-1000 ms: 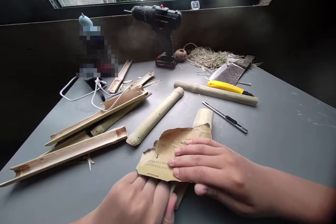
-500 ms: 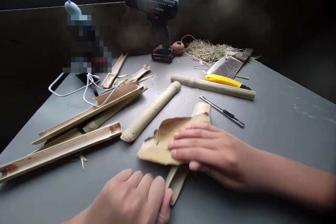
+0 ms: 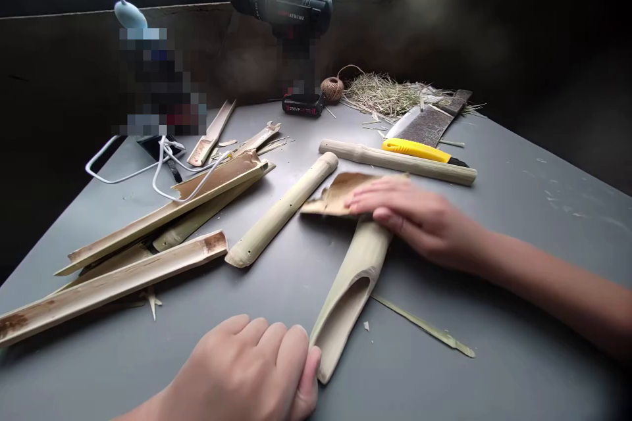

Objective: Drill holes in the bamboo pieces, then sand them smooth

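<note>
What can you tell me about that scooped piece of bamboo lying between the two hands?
The scooped bamboo piece is pale greenish tan and looks like a short round stalk cut away at its near end into an open, spoon-like hollow. It lies flat on the grey table, running from near the left hand up and away. The left hand's thumb presses its near tip. At the far end, the right hand presses a sheet of brown sandpaper onto it, hiding that end.

I see open grey tabletop (image 3: 533,223) right of my right hand (image 3: 419,220), clear to the edge. Leftward, long split bamboo slats (image 3: 148,243) and a round pale bamboo tube (image 3: 281,210) block passage. Behind, a black cordless drill (image 3: 291,20) and, possibly, a cleaver (image 3: 429,123) stand.
</note>
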The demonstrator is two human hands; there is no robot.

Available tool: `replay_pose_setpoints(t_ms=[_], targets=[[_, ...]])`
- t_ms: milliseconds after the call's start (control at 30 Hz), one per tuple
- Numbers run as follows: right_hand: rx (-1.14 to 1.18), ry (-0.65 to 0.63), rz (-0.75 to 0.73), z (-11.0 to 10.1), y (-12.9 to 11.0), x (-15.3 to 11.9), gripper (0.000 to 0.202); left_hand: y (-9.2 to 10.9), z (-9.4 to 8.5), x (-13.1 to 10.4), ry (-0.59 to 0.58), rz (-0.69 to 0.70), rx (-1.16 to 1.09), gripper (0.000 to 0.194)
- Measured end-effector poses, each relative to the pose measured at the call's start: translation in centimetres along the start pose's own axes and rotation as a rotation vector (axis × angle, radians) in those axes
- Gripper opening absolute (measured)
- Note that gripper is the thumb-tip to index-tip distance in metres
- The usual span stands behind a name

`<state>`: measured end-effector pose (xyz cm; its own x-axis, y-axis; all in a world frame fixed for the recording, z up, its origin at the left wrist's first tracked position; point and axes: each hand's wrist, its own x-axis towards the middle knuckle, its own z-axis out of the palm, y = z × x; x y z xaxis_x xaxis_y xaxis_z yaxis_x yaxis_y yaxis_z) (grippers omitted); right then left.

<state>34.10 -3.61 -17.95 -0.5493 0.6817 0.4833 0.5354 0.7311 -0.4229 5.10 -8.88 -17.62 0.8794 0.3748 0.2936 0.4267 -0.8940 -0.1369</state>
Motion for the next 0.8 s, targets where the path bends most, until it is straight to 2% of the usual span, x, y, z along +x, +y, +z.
replay_pose_setpoints(t_ms=[67,100,167,267,300,367,433,500,567,700,767,800], targets=[[-0.022,0.055,0.113,-0.4,0.6,0.2,0.030,0.0,0.0,0.1,0.006,-0.014,-0.003,0.031],[-0.012,0.058,0.100,-0.2,0.0,0.2,0.031,0.0,0.0,0.0,0.001,-0.024,-0.010,0.031],[0.025,-0.002,-0.045,0.6,-2.4,0.0,0.031,0.1,0.0,-0.1,0.005,-0.035,-0.029,0.030],[0.035,-0.164,-0.244,1.6,-5.2,-0.4,0.033,0.0,0.1,-0.2,0.020,-0.042,-0.060,0.027],[0.027,-0.179,-0.268,1.6,-5.1,-0.4,0.033,-0.1,0.1,-0.2,0.023,-0.046,-0.067,0.028],[0.004,-0.132,-0.252,1.1,-3.6,-0.3,0.031,-0.2,0.0,0.0,0.004,-0.053,-0.076,0.029],[-0.044,-0.049,-0.139,0.3,-1.3,-0.1,0.028,-0.4,-0.1,0.2,-0.014,-0.050,-0.086,0.031],[-0.101,0.010,-0.027,-0.2,-0.2,0.0,0.028,-0.4,-0.2,0.3,-0.018,-0.041,-0.095,0.031],[-0.111,0.015,-0.025,0.0,-1.1,-0.1,0.028,-0.4,-0.1,0.3,-0.009,-0.038,-0.090,0.031],[-0.023,-0.147,-0.257,1.0,-4.4,-0.6,0.032,-0.3,0.1,0.2,0.035,-0.048,-0.093,0.030],[0.003,-0.155,-0.292,0.9,-4.0,-0.5,0.032,-0.3,0.1,0.1,0.033,-0.051,-0.100,0.030],[0.000,-0.123,-0.262,0.7,-3.1,-0.5,0.030,-0.3,0.1,0.2,0.022,-0.050,-0.100,0.030]])
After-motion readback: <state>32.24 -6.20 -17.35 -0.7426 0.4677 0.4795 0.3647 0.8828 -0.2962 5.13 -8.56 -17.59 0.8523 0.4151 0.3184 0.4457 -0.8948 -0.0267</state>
